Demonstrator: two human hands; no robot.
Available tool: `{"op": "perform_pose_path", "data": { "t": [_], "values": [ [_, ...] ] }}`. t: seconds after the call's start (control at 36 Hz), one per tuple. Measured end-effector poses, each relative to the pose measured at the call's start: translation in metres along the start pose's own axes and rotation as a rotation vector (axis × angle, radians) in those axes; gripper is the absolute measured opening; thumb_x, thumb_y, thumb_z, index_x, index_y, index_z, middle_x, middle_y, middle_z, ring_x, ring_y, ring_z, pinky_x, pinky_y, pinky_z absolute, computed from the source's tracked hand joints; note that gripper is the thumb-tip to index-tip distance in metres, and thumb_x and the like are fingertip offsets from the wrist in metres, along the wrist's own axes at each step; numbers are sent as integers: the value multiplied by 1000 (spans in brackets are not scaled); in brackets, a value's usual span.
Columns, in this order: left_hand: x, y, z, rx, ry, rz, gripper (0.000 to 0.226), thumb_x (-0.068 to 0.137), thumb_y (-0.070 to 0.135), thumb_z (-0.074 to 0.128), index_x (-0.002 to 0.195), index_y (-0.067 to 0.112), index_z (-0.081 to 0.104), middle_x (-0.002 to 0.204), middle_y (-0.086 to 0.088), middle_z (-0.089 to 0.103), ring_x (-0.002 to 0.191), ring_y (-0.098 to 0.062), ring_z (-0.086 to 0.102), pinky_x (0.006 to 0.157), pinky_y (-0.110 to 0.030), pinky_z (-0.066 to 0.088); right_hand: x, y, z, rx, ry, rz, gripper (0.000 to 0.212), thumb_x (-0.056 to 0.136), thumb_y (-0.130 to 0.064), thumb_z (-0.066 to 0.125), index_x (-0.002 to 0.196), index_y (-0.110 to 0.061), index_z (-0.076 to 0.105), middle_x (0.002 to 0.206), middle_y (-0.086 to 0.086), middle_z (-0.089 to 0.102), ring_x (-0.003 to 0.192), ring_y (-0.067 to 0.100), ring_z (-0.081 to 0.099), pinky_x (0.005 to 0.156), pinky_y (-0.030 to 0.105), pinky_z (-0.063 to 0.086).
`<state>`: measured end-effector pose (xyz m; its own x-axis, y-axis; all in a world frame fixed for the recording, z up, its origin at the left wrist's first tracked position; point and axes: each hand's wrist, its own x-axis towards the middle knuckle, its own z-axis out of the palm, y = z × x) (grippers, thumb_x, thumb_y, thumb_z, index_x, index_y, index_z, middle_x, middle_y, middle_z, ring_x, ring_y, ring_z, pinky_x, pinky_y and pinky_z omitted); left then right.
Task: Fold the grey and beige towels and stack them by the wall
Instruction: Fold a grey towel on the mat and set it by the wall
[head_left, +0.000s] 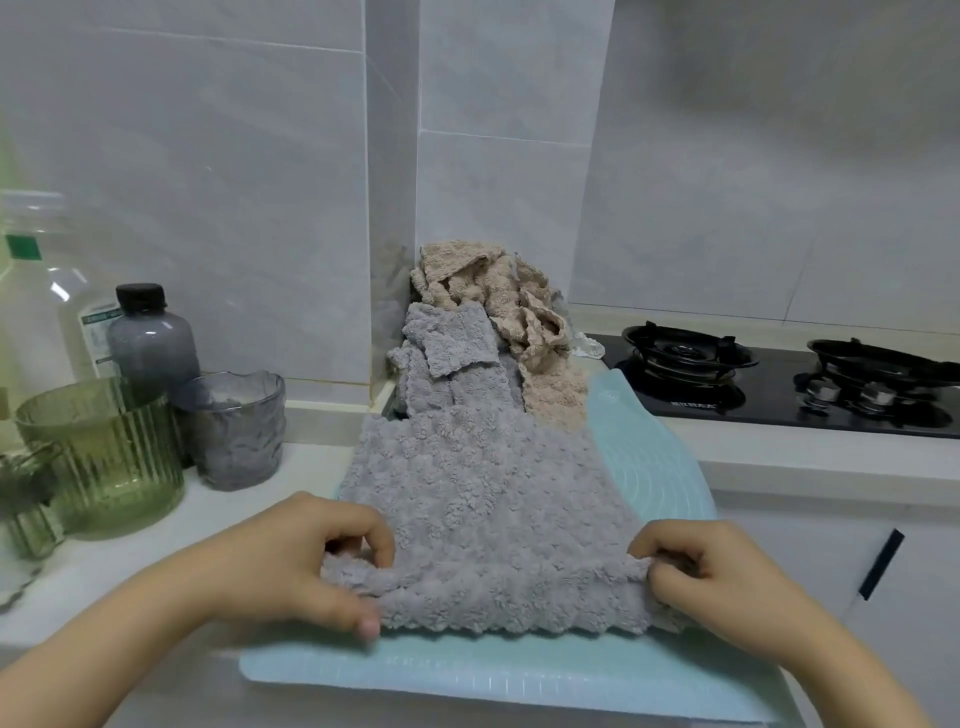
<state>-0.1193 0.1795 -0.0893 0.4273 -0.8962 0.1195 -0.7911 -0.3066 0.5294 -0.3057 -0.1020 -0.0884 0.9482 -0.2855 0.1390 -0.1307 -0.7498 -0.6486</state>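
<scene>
Folding had barely begun: one grey towel (483, 499) lay spread on the pale blue mat (519, 670) at the counter's front. The left hand (311, 561) and the right hand (727, 577) each pinched a near corner between curled fingers and thumb, and I could see no proper fold in it. Behind it, in the corner by the wall, the other grey towels (452, 338) and the beige towels (483, 280) sat in a rumpled heap with no neat stack, so I judged nearly everything was left. Print on the clear bottle's label (96, 327) and the white lettering on the stove (779, 395) were too blurred to read.
</scene>
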Motion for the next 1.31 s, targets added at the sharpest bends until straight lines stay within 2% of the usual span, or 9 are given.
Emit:
{"op": "perform_pose_path", "data": {
  "t": [0.08, 0.22, 0.33, 0.47, 0.56, 0.83, 0.94, 1.08, 1.31],
  "values": [
    [-2, 3, -3, 39, -80, -20, 52, 48, 58, 77, 94, 50, 55, 84, 11, 60, 76, -4, 53, 71, -20, 42, 1, -4, 0, 43, -77, 46, 30, 71, -11, 52, 56, -34, 63, 47, -9, 47, 45, 3, 36, 50, 17, 32],
    [4, 6, -13, -16, 23, -60, 44, 52, 43, 54, 95, 53, 54, 88, 10, 61, 75, -9, 55, 69, -23, 44, 10, -7, -3, -5, 58, 14, 30, 83, -6, 56, 67, -29, 65, 68, 8, 66, 57, 15, 53, 56, 20, 40],
    [22, 4, -21, -61, 260, -98, 24, 69, 41, 59, 92, 48, 60, 84, 9, 65, 56, -6, 49, 58, -17, 39, 28, -10, -8, 5, 241, -4, 24, 86, -14, 60, 71, -32, 63, 70, 2, 68, 69, 18, 59, 61, 24, 41],
    [55, -3, -27, -319, 521, -274, 11, 87, 18, 64, 83, 24, 71, 88, -8, 72, 85, -23, 64, 86, -37, 49, 60, -17, -10, 77, 393, 22, 14, 87, -16, 61, 77, -25, 64, 71, 4, 66, 63, 10, 51, 56, 20, 37],
    [77, -6, -24, -550, 608, -393, 14, 88, 11, 61, 82, 22, 67, 85, -10, 67, 79, -22, 59, 71, -29, 44, 83, -16, -8, 88, 412, 42, 7, 88, -16, 61, 84, -21, 64, 63, 3, 58, 57, 10, 48, 52, 19, 34],
    [106, -32, -2, 289, 657, -534, 16, 86, 22, 49, 84, 13, 61, 92, -9, 63, 92, -30, 53, 71, -35, 46, 137, 16, 23, 71, 328, 208, 10, 87, -20, 62, 77, -21, 61, 81, 3, 66, 69, 19, 56, 64, 25, 39],
    [105, -41, 6, 296, 615, -515, 18, 83, 25, 53, 98, 20, 60, 105, -2, 50, 105, -25, 46, 80, -34, 44, 142, 24, 23, 20, 227, 244, 6, 86, -28, 63, 90, -26, 60, 93, 2, 62, 83, 18, 56, 69, 27, 39],
    [104, -46, 6, 336, 531, -572, 27, 83, 36, 54, 108, 26, 54, 108, -1, 45, 100, -25, 51, 79, -32, 44, 142, 23, 26, -200, 118, 314, 39, 86, -39, 60, 123, -30, 50, 113, -2, 55, 119, 27, 45, 96, 35, 39],
    [101, -43, 2, 158, 527, -488, 13, 83, 29, 64, 91, 25, 54, 94, -4, 59, 92, -25, 54, 67, -29, 35, 138, 21, 24, 9, 194, 329, 47, 82, -29, 67, 124, -29, 45, 96, 0, 53, 88, 25, 59, 72, 31, 44]
  ]
}}
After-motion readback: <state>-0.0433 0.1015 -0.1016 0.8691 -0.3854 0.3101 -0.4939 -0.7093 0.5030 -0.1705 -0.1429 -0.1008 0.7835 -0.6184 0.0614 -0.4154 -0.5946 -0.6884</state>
